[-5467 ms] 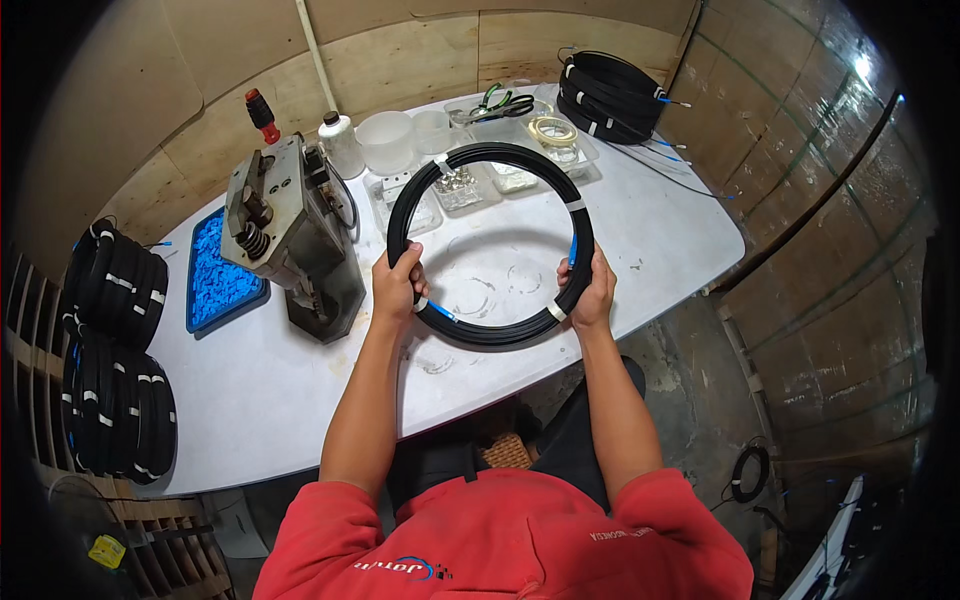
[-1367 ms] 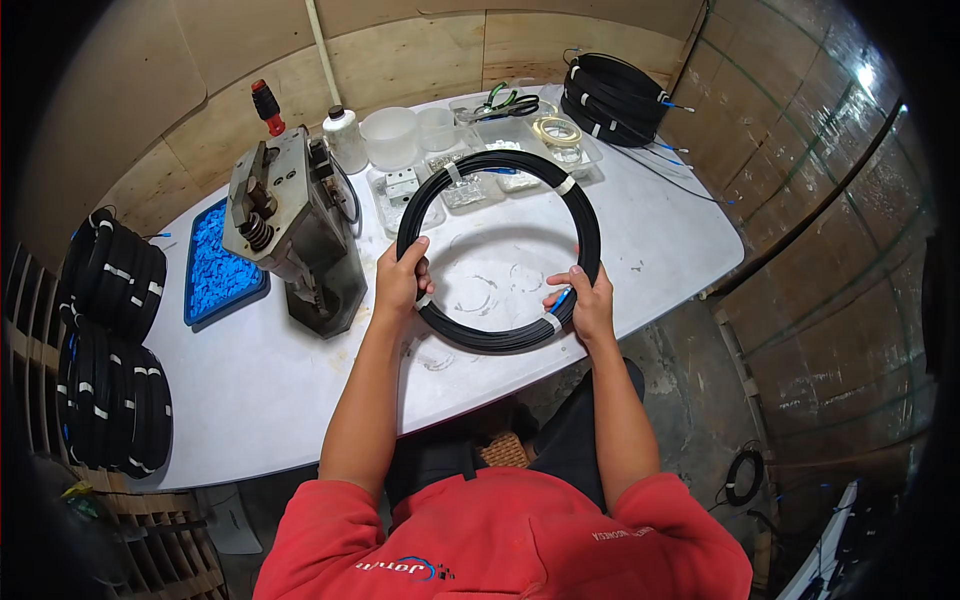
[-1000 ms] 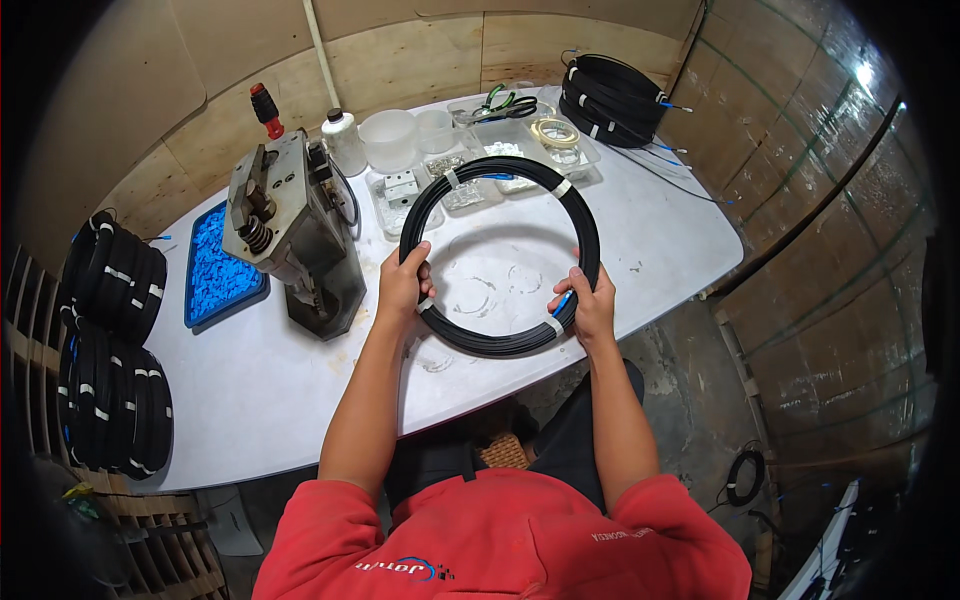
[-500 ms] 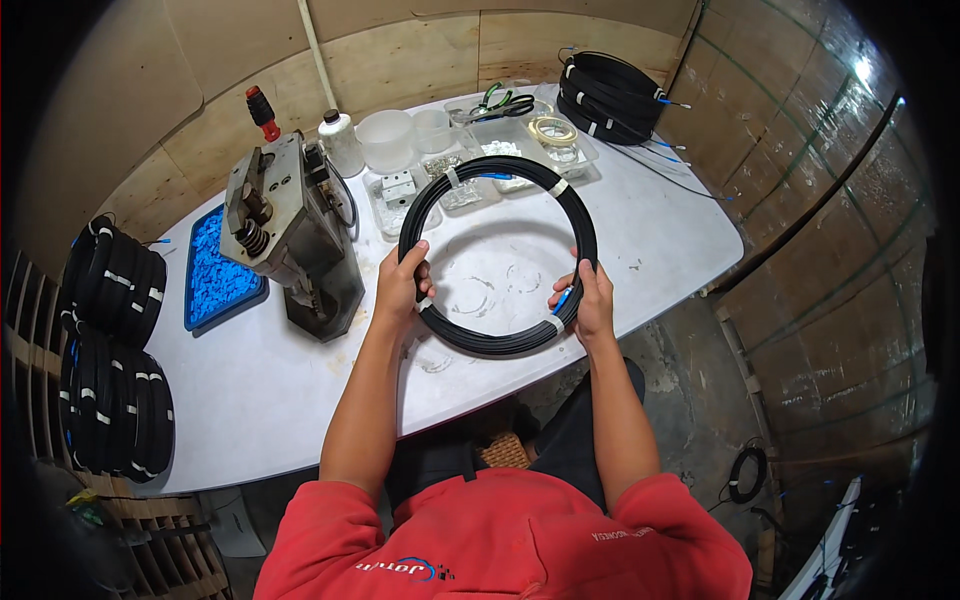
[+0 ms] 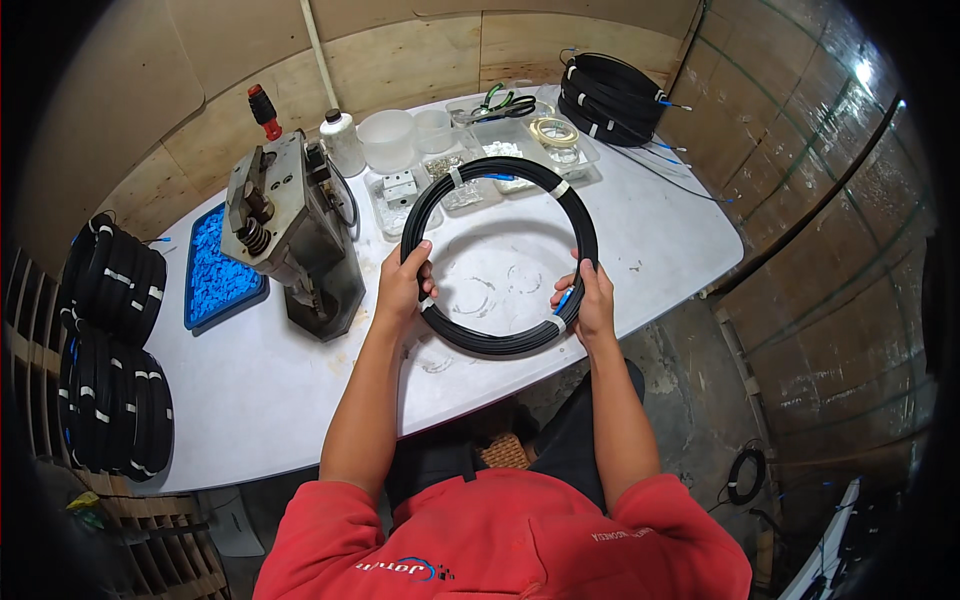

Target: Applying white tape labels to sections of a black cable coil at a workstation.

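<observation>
I hold a round coil of black cable (image 5: pixel 505 172) above the white table (image 5: pixel 250 370). White tape bands bind the coil at several spots, and a blue end shows near its lower right. My left hand (image 5: pixel 403 285) grips the coil's left side. My right hand (image 5: pixel 587 300) grips its lower right part, fingers by the blue end and a white band. The coil hangs tilted, its far side raised over small clear trays.
A grey metal press machine (image 5: pixel 290 235) stands left of my hands, with a blue tray of blue parts (image 5: pixel 215 275) beside it. Stacks of black coils (image 5: pixel 115 280) sit at the table's left edge, more coils (image 5: pixel 615 95) at the far right. Clear containers (image 5: pixel 390 140), a tape roll (image 5: pixel 553 130) and a white bottle (image 5: pixel 342 140) line the back.
The coil has been turned in my hands, so its white bands sit at different places. My right hand has slid down to the lower right part, and my left has crept slightly higher.
</observation>
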`<act>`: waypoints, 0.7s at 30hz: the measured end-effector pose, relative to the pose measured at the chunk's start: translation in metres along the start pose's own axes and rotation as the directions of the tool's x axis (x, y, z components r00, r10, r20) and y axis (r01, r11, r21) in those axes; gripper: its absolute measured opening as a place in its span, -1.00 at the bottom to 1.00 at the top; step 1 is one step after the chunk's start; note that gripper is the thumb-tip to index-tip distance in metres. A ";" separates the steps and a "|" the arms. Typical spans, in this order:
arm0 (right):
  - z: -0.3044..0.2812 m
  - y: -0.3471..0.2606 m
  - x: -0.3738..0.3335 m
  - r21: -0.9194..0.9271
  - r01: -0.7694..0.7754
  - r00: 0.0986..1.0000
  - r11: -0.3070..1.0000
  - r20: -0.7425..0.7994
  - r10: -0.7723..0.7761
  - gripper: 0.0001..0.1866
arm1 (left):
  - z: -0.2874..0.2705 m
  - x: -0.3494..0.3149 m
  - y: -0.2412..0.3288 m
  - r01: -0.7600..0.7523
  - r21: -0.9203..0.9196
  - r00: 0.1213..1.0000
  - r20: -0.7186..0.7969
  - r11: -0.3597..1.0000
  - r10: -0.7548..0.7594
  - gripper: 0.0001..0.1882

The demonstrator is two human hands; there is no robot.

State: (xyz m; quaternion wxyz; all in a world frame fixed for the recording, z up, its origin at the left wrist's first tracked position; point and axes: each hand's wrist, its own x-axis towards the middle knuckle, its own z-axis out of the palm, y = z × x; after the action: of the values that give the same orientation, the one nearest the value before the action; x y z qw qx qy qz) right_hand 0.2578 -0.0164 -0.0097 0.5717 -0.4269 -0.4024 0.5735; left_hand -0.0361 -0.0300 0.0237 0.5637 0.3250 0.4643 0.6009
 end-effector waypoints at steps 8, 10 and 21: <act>-0.001 0.001 -0.002 0.021 0.068 0.997 0.997 0.026 -0.069 -0.49 | -0.001 0.002 -0.003 0.015 0.008 1.000 -0.025 1.000 -0.015 -0.75; -0.001 0.001 -0.002 0.029 0.073 0.997 0.997 0.026 -0.074 -0.48 | -0.001 0.002 -0.002 0.015 0.008 1.000 -0.027 1.000 -0.015 -0.75; -0.001 0.001 -0.003 0.030 0.084 0.996 0.996 0.038 -0.085 -0.48 | 0.000 0.001 0.000 0.025 0.000 0.999 -0.037 1.000 -0.025 -0.75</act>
State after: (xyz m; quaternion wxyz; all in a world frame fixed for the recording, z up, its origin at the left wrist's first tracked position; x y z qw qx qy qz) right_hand 0.2587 -0.0195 -0.0110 0.5935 -0.3898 -0.4232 0.5627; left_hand -0.0356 -0.0290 0.0233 0.5623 0.3081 0.4785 0.5999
